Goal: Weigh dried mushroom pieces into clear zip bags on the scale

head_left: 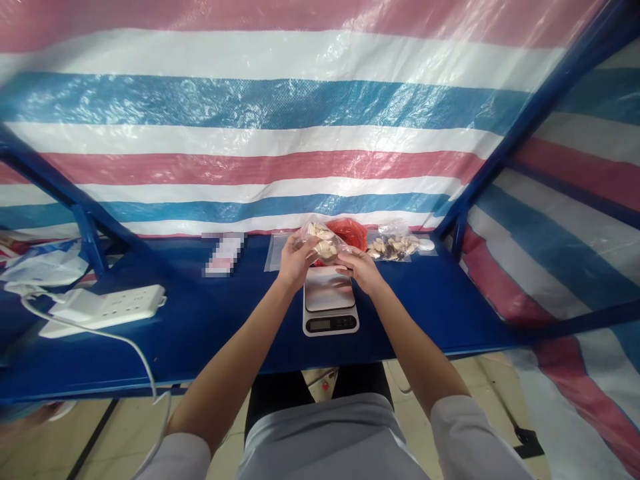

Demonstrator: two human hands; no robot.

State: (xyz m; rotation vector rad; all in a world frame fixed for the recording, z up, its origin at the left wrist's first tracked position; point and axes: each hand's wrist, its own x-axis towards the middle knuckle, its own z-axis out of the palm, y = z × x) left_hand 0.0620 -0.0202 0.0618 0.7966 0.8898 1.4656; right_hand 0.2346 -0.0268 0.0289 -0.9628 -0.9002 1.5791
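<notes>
Between my two hands is a clear plastic bag (326, 245) of pale, shell-like pieces, raised above the back of a kitchen scale (329, 293). My left hand (297, 260) grips the bag's left side with closed fingers. On its lower right corner, the fingers of my right hand (363, 268) pinch the plastic. The scale has a shiny metal plate and a small display at its front; nothing rests on the visible part of the plate. Just behind the bag sits a red plastic bag (349, 232), partly hidden.
To the right lies another clear bag of similar pieces (395, 247), with a white round item (426, 245) beside it. Flat clear bags (277, 252) lie left of my hands. A white power strip (107, 308) with a cable stands on the blue table (200, 313). Striped sheeting (280, 140) hangs behind.
</notes>
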